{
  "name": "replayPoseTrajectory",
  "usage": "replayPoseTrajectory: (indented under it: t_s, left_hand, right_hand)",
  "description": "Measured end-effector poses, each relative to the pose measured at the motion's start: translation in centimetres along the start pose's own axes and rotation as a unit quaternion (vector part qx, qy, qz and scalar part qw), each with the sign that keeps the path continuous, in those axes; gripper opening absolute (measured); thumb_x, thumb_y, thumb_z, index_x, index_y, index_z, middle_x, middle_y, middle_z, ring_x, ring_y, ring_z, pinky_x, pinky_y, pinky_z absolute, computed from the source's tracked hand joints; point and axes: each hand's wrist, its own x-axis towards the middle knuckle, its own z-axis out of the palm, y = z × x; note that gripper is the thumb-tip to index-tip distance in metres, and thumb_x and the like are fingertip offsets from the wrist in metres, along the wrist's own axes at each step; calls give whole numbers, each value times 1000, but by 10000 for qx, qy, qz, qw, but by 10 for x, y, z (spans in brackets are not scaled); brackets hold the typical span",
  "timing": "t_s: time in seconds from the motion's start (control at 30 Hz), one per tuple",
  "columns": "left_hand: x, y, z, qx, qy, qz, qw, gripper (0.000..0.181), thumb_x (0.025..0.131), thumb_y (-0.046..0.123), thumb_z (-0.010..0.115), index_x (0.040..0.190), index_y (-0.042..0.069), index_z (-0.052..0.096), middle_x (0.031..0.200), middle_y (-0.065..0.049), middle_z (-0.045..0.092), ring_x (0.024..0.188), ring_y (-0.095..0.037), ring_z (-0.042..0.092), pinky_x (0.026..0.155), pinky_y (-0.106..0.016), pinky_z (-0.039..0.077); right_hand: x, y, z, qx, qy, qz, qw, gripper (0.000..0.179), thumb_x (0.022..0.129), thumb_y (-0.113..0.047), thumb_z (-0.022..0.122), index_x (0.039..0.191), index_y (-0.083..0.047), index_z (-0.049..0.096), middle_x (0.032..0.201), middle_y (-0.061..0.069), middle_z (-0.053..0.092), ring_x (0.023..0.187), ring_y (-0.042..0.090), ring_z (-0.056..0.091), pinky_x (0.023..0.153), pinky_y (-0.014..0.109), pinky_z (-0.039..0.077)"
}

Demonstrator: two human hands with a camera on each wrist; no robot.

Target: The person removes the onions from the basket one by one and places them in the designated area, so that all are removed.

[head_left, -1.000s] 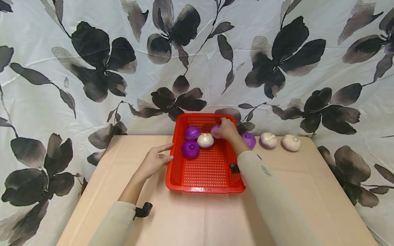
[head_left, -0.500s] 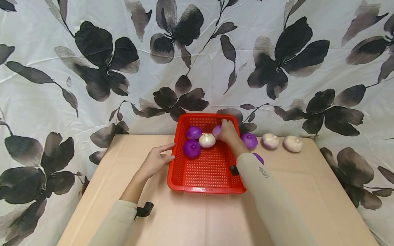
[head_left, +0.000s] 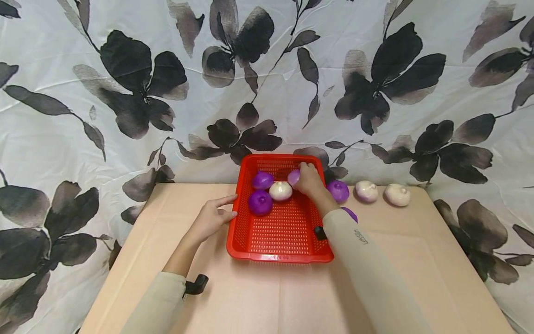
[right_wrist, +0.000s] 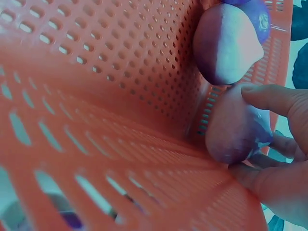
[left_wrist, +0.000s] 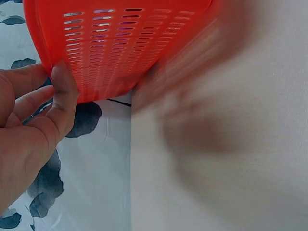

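Observation:
A red perforated plastic basket [head_left: 279, 241] stands tilted on the table, its far end near the floral cloth. My left hand [head_left: 209, 219] pinches its left rim between thumb and fingers, which the left wrist view shows close up. Inside, my right hand [head_left: 309, 180] grips a purple onion [right_wrist: 228, 127] at the far right corner; its fingers hide part of it. Beside that onion lies a white onion [head_left: 280, 190], which shows a purple side in the right wrist view. Two more purple onions, one farther back [head_left: 262, 180] and one nearer [head_left: 260, 202], sit along the left.
Right of the basket, a purple onion [head_left: 338, 191] and two whitish onions [head_left: 366, 191] stand in a row near the table's back edge. Another purple onion [head_left: 350, 214] is partly hidden by my right sleeve. A floral cloth [head_left: 267, 116] hangs behind the table [head_left: 258, 297].
The head view has shifted slightly. My right forearm has moved a little, uncovering more of the purple onion beside the sleeve. Both hands keep their holds.

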Motion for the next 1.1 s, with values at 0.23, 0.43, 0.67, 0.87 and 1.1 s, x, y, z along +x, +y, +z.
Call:
replayPoseTrajectory:
  t_s: [0.23, 0.43, 0.67, 0.87, 1.1]
  left_hand:
    - [0, 0, 0, -68, 20, -27, 10000, 58, 97, -1, 66, 152, 5, 50, 146, -22, 57, 92, -26, 78, 80, -31, 63]
    - [0, 0, 1, -72, -1, -67, 10000, 59, 96, -1, 66, 153, 6, 51, 147, -21, 57, 93, -30, 77, 78, -30, 63]
    - [-2, 1, 0, -62, -32, -33, 10000, 59, 96, -2, 66, 153, 6, 50, 148, -22, 56, 94, -31, 77, 78, -29, 63]
    - [0, 1, 0, -43, -43, -26, 10000, 59, 96, -2, 66, 153, 6, 50, 148, -22, 56, 92, -27, 77, 77, -28, 63]
    - [0, 2, 0, -30, -64, 39, 10000, 59, 96, -2, 66, 153, 4, 49, 147, -25, 55, 92, -24, 77, 78, -28, 63]
  right_hand:
    - [-6, -9, -6, 37, 130, -318, 9994, 61, 87, -16, 75, 139, 3, 50, 141, 28, 47, 126, 44, 55, 113, 52, 45]
    - [-10, -21, -17, -191, 704, -825, 9939, 61, 87, -16, 75, 140, 2, 52, 140, 27, 47, 117, 51, 60, 107, 56, 49]
    - [-14, -34, -33, -269, 1157, -1137, 9864, 64, 80, -9, 80, 138, -3, 54, 140, 23, 48, 111, 52, 61, 102, 57, 51]
    - [-24, -48, -51, -193, 1438, -1279, 9811, 66, 83, -8, 79, 143, -5, 53, 148, 20, 44, 126, 48, 53, 108, 57, 48]
    - [-42, -63, -77, -77, 1773, -1494, 9727, 65, 84, -12, 81, 143, -10, 55, 152, 18, 43, 132, 45, 50, 108, 58, 49]
